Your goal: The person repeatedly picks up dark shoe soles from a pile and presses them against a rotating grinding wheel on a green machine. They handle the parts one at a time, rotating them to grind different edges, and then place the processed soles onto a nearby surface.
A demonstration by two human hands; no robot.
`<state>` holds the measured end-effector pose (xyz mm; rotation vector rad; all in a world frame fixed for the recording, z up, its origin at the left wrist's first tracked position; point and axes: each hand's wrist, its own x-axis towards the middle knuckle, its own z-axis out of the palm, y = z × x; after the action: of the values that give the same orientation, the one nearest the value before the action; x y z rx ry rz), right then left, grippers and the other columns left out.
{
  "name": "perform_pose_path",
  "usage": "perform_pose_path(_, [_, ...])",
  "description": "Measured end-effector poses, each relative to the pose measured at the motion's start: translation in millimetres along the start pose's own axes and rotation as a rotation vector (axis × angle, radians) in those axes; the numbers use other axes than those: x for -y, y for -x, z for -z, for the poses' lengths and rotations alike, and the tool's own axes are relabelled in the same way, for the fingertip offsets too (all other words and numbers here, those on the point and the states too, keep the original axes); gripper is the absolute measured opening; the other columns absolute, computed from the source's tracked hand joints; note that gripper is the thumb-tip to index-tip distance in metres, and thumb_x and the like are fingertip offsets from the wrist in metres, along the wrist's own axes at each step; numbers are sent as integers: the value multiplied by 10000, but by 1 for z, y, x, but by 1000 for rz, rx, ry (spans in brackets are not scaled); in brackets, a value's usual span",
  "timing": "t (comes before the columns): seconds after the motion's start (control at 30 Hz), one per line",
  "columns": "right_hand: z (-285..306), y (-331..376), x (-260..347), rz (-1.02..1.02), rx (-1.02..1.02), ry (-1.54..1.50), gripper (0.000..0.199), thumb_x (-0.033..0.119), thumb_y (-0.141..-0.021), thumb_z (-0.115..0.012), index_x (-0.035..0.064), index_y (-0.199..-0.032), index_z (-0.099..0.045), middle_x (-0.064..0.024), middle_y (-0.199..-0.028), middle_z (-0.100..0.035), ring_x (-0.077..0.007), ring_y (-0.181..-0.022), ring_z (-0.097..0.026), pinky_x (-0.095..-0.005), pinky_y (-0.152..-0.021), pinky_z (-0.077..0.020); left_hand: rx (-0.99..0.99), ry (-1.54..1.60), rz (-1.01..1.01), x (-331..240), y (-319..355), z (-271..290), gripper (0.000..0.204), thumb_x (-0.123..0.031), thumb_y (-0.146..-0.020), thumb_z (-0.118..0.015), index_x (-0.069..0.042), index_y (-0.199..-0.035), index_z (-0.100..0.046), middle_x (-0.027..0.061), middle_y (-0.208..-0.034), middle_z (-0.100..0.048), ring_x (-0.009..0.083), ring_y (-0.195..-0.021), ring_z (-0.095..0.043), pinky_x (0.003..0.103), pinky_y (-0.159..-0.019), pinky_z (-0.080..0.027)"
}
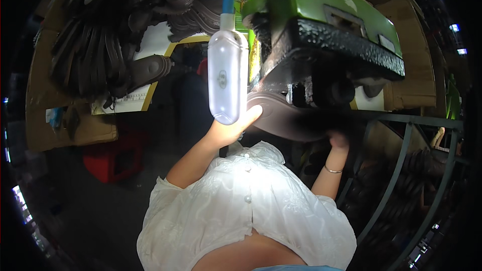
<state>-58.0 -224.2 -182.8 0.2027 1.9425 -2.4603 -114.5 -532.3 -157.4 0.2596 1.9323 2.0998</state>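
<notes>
A dark brown shoe sole (288, 120) lies crosswise beneath the head of a green and black machine (346, 45). My left hand (232, 131) grips its left end, with the thumb pressed on the top face; a lamp hides part of this hand. At the sole's right end, my right hand (338, 140) closes on the edge, its fingers mostly lost in shadow. A bracelet circles that wrist. Where the sole meets the machine, the black head covers the contact.
A white oval lamp (228, 78) hangs from a blue tube before the machine. Heaped dark soles (90, 55) fill the upper left, above a cardboard sheet (75, 130). A red stool (113, 158) stands lower left. A metal rack (391, 185) holds more soles at right.
</notes>
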Motion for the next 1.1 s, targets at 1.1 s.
perform_pose_path(1.1, [-117, -47, -5, -78, 362, -101, 509, 132, -729, -665, -11, -1177, -467, -84, -1107, -552, -164, -1020, -511, -291, -899, -388, 57, -184, -57, -23, -25, -19, 159, -90, -798, -632, 14, -919, -637, 55, -808, -652, 87, -691, -568, 240, -622, -461])
